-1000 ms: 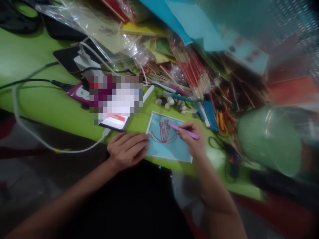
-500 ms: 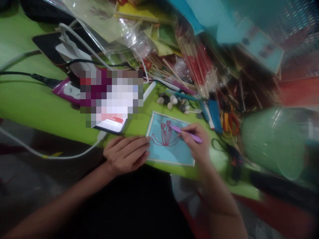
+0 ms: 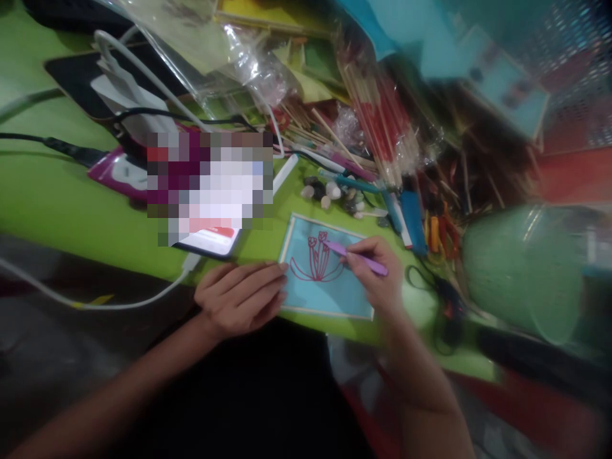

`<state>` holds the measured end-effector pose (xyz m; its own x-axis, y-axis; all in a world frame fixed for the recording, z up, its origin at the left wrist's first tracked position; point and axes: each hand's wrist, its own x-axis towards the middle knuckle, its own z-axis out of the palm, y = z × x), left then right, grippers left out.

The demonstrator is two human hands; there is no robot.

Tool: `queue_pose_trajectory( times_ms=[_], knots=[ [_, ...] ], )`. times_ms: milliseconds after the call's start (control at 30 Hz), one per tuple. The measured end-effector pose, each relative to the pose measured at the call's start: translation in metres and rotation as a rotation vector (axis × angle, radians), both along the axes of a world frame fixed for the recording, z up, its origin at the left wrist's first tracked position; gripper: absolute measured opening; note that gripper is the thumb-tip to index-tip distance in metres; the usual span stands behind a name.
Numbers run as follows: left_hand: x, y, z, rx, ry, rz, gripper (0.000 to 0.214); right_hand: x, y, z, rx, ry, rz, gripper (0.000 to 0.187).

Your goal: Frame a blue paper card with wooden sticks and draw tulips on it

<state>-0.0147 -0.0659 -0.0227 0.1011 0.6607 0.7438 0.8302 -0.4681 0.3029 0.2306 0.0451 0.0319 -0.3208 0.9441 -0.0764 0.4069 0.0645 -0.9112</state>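
A blue card [image 3: 296, 296] with a pale raised border lies on the green table, with flowers and curved leaves drawn on it in red lines. My right hand [image 3: 380, 271] is closed round a purple pen [image 3: 368, 261], whose tip touches the drawing near the upper right flower. At the card's left edge rests my left hand [image 3: 243, 298], fingers pressed together with the tips on the border; its thumb is partly hidden. A lit phone [image 3: 217, 241], mostly pixelated, lies beyond the left hand with a white cable plugged in.
Small stones [image 3: 329, 191] lie just behind the card. Bundled wooden sticks [image 3: 373, 108], orange-handled scissors [image 3: 434, 236] and a green translucent basket [image 3: 521, 274] crowd the right. A purple power strip [image 3: 115, 169] with cables sits left. The green table [image 3: 119, 239] ends near my body.
The view has shifted slightly, so the phone and power strip appear a little farther left. Both hands, the pen and the card look nearly unmoved.
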Motion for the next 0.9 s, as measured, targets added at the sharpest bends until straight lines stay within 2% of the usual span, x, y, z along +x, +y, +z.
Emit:
queue_pose_trajectory(
  times_ms=[267,533,900],
  knots=[
    [0.0000,0.0002,-0.0014,0.004,-0.006,-0.007,0.007,-0.0003,0.0002,-0.0018,0.027,0.022,-0.033,0.010],
    [0.0009,-0.0005,-0.0005,-0.006,-0.012,0.007,0.008,0.0010,-0.0006,-0.0022,0.008,-0.001,-0.014,0.016],
    [0.0006,0.0010,0.0011,0.000,-0.010,-0.002,0.009,-0.0018,0.0006,-0.0013,0.013,0.022,-0.047,0.011]
  ],
)
